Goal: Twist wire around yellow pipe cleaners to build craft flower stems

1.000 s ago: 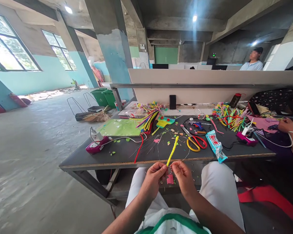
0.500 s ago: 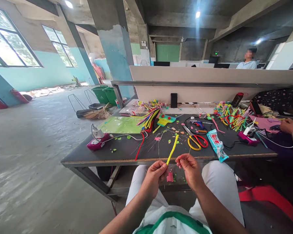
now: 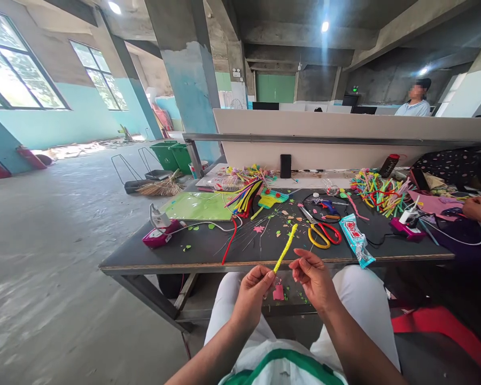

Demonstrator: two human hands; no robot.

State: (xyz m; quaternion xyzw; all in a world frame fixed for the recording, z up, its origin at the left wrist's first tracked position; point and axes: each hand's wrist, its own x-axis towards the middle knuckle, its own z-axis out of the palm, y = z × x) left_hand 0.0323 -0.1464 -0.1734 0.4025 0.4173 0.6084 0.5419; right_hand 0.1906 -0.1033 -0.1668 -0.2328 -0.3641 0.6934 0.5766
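Observation:
Between the thumb and fingers of my left hand (image 3: 254, 289) is the lower end of a fuzzy yellow pipe cleaner (image 3: 286, 248), twisted into a thick stem and leaning up to the right. My right hand (image 3: 312, 275) is just right of it, apart from the stem. Its fingers are curled close to the thumb, and a thin wire-like line shows above them; what they pinch is too fine to make out. Beyond my hands on the dark table lie scissors (image 3: 320, 235) with yellow and red handles, a red pipe cleaner (image 3: 230, 241) and scattered felt scraps.
A blue snack packet (image 3: 356, 240) overhangs the table's front edge. Bundles of coloured pipe cleaners (image 3: 380, 192), a glue gun (image 3: 328, 206), a phone (image 3: 285, 166) and magenta power strips (image 3: 160, 235) stand around. At the right is another person's hand (image 3: 479, 207).
My right hand's fingers have loosened a little and shifted slightly. The yellow stem has tipped slightly right in my left hand. The person in the background has moved right.

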